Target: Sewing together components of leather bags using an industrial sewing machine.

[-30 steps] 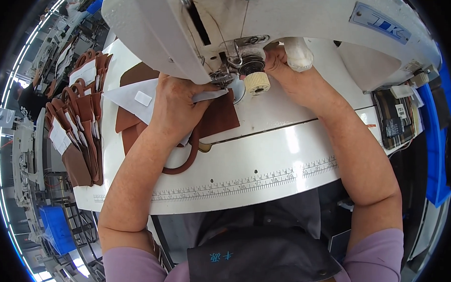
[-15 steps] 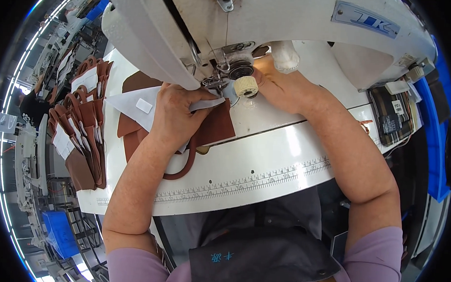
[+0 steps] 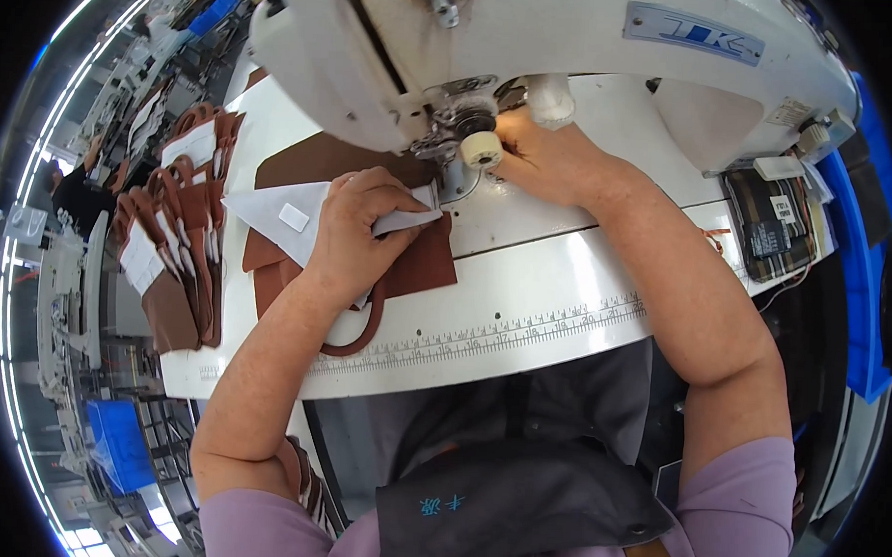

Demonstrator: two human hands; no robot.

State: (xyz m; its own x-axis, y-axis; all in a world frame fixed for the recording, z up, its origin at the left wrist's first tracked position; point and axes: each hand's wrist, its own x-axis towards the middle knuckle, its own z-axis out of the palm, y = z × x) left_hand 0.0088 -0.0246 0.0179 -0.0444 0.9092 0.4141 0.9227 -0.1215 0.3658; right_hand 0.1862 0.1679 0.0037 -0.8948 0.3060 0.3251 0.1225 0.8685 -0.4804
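Note:
My left hand (image 3: 361,226) is closed on the folded edge of a white lining piece (image 3: 271,213), pinching it between thumb and fingers close to the sewing machine's presser foot. The lining lies over a brown leather-like bag piece (image 3: 422,263), with a curved brown handle (image 3: 366,325) at its near edge. My right hand (image 3: 548,159) is curled beside the needle area of the sewing machine (image 3: 345,69), just right of a cream round knob (image 3: 481,150). Its fingertips are hidden behind the machine parts, so what they grip does not show.
Brown bag pieces with handles and white linings (image 3: 172,259) stand bunched at the left. The white table (image 3: 554,282) carries a ruler scale along its front. A plaid folded item (image 3: 767,226) lies at the right, near a blue bin (image 3: 863,293). Blurred machines and a person fill the left background.
The view has shifted a little. My left hand still pinches the lining, and its edge now sits slightly away from the presser foot. My right hand stays beside the machine head.

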